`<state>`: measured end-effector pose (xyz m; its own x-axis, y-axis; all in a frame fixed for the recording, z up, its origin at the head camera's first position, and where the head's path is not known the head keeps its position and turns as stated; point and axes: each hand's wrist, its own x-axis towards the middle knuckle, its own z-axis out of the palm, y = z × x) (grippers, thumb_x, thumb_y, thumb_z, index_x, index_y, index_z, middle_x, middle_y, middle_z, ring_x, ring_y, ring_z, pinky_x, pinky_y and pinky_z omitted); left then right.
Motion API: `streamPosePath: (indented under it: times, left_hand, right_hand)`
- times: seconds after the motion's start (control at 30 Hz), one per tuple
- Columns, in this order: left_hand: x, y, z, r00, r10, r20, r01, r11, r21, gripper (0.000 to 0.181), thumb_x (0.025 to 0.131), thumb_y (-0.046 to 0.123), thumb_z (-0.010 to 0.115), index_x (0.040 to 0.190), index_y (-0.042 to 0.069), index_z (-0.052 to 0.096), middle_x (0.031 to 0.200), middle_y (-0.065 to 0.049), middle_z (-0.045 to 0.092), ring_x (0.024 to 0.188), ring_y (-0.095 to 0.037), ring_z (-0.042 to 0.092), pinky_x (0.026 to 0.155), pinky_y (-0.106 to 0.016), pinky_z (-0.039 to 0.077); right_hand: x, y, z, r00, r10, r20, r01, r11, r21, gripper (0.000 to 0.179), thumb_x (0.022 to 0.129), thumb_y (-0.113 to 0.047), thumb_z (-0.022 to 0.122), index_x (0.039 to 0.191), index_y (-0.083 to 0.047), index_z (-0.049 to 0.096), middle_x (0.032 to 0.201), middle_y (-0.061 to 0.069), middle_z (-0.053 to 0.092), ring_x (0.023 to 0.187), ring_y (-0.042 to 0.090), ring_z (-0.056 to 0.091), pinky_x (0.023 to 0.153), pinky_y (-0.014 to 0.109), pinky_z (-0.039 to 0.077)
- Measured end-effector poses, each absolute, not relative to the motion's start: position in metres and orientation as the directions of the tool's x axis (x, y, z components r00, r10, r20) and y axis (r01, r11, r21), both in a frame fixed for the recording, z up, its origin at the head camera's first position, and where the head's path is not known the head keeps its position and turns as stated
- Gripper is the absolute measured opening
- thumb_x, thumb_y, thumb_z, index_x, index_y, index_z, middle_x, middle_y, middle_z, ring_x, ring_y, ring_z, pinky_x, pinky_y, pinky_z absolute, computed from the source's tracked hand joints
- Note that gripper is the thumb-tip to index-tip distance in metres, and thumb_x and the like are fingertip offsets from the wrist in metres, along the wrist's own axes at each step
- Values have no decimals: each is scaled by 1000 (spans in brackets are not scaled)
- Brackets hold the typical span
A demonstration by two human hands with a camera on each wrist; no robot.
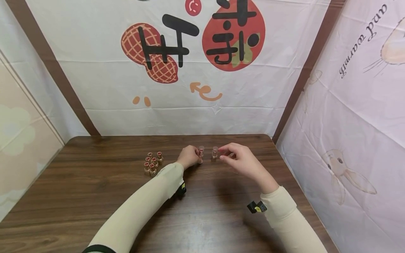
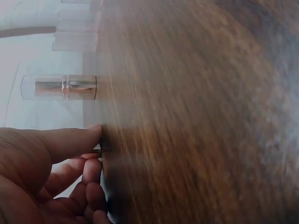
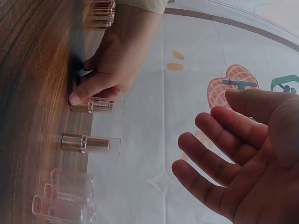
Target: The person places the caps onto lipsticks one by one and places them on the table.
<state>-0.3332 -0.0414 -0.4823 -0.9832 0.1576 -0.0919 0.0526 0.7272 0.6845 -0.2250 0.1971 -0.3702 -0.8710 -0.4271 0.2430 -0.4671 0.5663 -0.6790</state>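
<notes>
My left hand (image 1: 190, 156) pinches a gold lipstick tube with a clear cap (image 3: 100, 106) low near its base, and the tube stands upright on the table. In the left wrist view the fingers (image 2: 77, 145) hide most of that tube. To its right stands a second capped lipstick (image 1: 215, 151), which also shows whole in the left wrist view. My right hand (image 1: 238, 159) hovers just right of this second lipstick. Its fingers (image 3: 219, 144) are spread and relaxed, with nothing between them.
Several lipsticks with red tops (image 1: 153, 168) stand grouped on the left of the brown wooden table (image 1: 95, 196). Several clear caps (image 3: 63, 196) stand beyond the second lipstick, mostly hidden by my right hand in the head view. A printed white curtain (image 1: 183, 119) hangs behind the table.
</notes>
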Motion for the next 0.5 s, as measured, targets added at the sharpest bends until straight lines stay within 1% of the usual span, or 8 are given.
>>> streamPosePath:
  times: [0.1, 0.23, 0.27, 0.33, 0.4, 0.43, 0.47, 0.5]
  left_hand:
    - [-334, -41, -482, -983, 153, -97, 48, 737, 674, 44, 82, 16, 86, 62, 16, 47, 60, 3, 47, 58, -17, 40, 61, -35, 38]
    - [-330, -42, -478, -978, 170, -119, 51, 754, 655, 45, 81, 17, 87, 62, 16, 47, 61, 2, 49, 57, -17, 40, 60, -34, 38]
    - [-328, -42, -476, -976, 179, -122, 59, 761, 646, 42, 81, 17, 88, 63, 15, 49, 63, 1, 51, 58, -18, 41, 60, -34, 39]
    - [-322, -44, -469, -974, 189, -122, 73, 778, 624, 33, 80, 18, 88, 69, 12, 58, 69, -1, 59, 63, -20, 48, 63, -36, 43]
    - [-315, -47, -461, -976, 193, -101, 96, 797, 597, 23, 80, 20, 88, 87, 7, 69, 85, -3, 68, 77, -22, 60, 71, -37, 51]
    - [-311, -48, -457, -977, 192, -87, 105, 802, 589, 28, 80, 21, 88, 97, 5, 72, 95, -6, 71, 86, -24, 64, 78, -39, 53]
    - [-308, -50, -453, -979, 189, -73, 112, 804, 584, 38, 80, 21, 88, 110, 4, 72, 109, -8, 72, 98, -27, 65, 86, -42, 54]
    - [-305, -53, -449, -980, 189, -58, 120, 802, 585, 47, 81, 21, 88, 120, 4, 69, 118, -10, 70, 107, -29, 65, 92, -44, 53]
  right_hand:
    - [-225, 196, -370, -866, -435, 246, -475, 564, -676, 24, 98, -19, 71, 121, -18, 73, 112, 6, 71, 90, 17, 69, 77, 33, 58]
    - [-224, 194, -370, -868, -437, 238, -470, 566, -677, 24, 97, -20, 72, 121, -21, 73, 111, 0, 70, 91, 16, 68, 77, 33, 58]
    - [-224, 194, -370, -868, -437, 236, -469, 567, -677, 24, 97, -20, 72, 121, -22, 73, 111, -1, 70, 91, 15, 68, 78, 33, 58]
    - [-224, 193, -371, -869, -436, 235, -468, 567, -678, 24, 97, -21, 72, 121, -23, 73, 111, -2, 70, 92, 14, 68, 78, 33, 57]
    - [-223, 193, -372, -866, -439, 239, -473, 566, -676, 23, 97, -21, 72, 121, -22, 73, 113, 0, 71, 93, 13, 67, 79, 33, 57]
    - [-223, 193, -372, -866, -440, 238, -473, 566, -675, 23, 97, -22, 72, 121, -22, 73, 113, 0, 71, 93, 12, 67, 80, 33, 57]
    - [-223, 193, -372, -865, -442, 239, -475, 567, -673, 23, 97, -22, 72, 120, -22, 73, 114, 1, 71, 94, 12, 67, 80, 33, 57]
    - [-223, 193, -372, -862, -444, 243, -480, 567, -669, 23, 98, -22, 72, 120, -22, 73, 115, 2, 71, 95, 11, 66, 81, 33, 57]
